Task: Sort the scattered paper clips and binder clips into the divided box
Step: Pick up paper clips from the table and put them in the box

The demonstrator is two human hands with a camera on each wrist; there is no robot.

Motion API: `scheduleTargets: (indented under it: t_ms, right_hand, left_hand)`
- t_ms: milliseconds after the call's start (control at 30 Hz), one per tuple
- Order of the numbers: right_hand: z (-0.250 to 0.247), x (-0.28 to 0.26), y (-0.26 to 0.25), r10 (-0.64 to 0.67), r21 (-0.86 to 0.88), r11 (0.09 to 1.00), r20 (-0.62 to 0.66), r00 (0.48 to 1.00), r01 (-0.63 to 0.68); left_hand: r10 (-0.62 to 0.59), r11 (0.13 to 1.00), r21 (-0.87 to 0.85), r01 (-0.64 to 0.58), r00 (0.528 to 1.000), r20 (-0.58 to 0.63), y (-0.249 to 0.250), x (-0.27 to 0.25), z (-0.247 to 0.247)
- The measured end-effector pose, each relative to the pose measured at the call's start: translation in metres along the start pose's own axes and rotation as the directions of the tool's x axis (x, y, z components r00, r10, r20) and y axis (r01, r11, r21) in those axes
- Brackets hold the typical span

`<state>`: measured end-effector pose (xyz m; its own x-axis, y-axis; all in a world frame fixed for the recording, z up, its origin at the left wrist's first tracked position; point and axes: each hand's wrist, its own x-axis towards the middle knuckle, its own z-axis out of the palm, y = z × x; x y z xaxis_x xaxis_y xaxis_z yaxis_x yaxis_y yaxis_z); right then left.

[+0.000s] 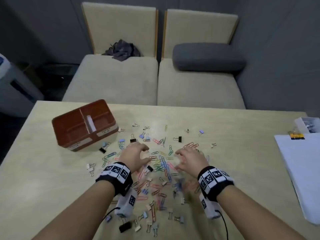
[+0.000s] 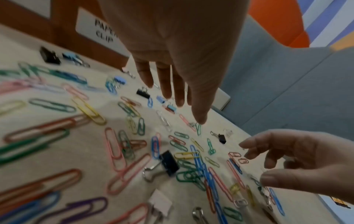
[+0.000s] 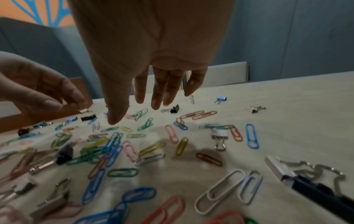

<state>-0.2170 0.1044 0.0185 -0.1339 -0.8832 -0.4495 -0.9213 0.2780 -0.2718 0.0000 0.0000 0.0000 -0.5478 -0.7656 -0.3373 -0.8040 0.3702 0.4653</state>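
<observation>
Neither of my hands holds anything. My left hand [image 1: 134,155] hangs palm down over the middle of the tabletop [image 1: 233,170], fingers [image 2: 166,84] loosely spread and pointing down at the clips, thumb reaching toward the other hand. My right hand [image 1: 189,158] mirrors it just to the right, fingers [image 3: 159,94] relaxed and parted, clear of the surface in the wrist view. The two hands face each other with a gap between them, both forearms reaching in from the near edge.

Under and between them lie the paper clips [image 1: 163,164], in many colours, with no common direction: a blue run in the gap has its long axis going from the near edge toward the far one, while others lie slantwise or crosswise. Binder clips [image 1: 178,138] are strewn among them and further out, black, pale blue and white, their wire handles pointing every way; one black one [image 2: 169,162] lies just below my left hand.

The divided box [image 1: 84,125], brown, stands toward the far left corner, turned at a slant, its long axis running left to right across the tabletop. A label reading "clip" shows on its near wall. At the right edge lie white sheets [image 1: 301,170].
</observation>
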Motion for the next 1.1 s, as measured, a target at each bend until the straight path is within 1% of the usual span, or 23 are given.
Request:
scheduleTargets:
  t_ms: [33,167,333,400,533,600,700,867,1100]
  right_hand:
    - [0.003,0.006,0.001,0.005,0.005,1.000,0.023,1.000,-0.005]
    - [0.018,0.024,0.005,-0.006,0.001,1.000,0.033,0.999,0.006]
    - [0.035,0.037,0.003,-0.042,0.003,0.999,0.036,0.998,0.041]
    - [0.039,0.041,0.003,-0.036,0.027,0.999,0.024,0.999,0.036]
    - [0.038,0.049,0.007,-0.024,0.070,0.997,-0.004,1.000,0.024]
    - [0.037,0.052,0.009,-0.016,0.066,0.998,-0.014,1.000,0.017]
    - [0.037,0.054,0.010,-0.017,0.040,0.999,0.004,1.000,0.016]
    - [0.040,0.055,0.009,-0.042,0.022,0.999,0.012,0.999,0.042]
    - [0.038,0.053,0.005,-0.086,0.018,0.996,0.021,0.996,0.086]
  left_hand:
    - [-0.014,1.000,0.004,0.014,1.000,0.009,0.001,0.007,0.005]
    - [-0.074,0.993,0.099,0.067,0.995,0.061,0.007,0.027,0.026]
    - [-0.090,0.986,0.147,0.077,0.992,0.083,0.002,0.032,0.047]
    - [-0.097,0.987,0.138,0.086,0.992,0.076,0.002,0.034,0.051]
    - [-0.109,0.993,0.060,0.105,0.992,0.067,-0.003,0.039,0.050]
    - [-0.092,0.994,0.059,0.088,0.993,0.079,-0.005,0.041,0.048]
    - [-0.069,0.995,0.084,0.061,0.993,0.097,-0.003,0.044,0.044]
    - [-0.019,0.986,0.164,0.001,0.993,0.113,-0.001,0.046,0.041]
    - [0.051,0.973,0.218,-0.078,0.991,0.127,0.002,0.047,0.039]
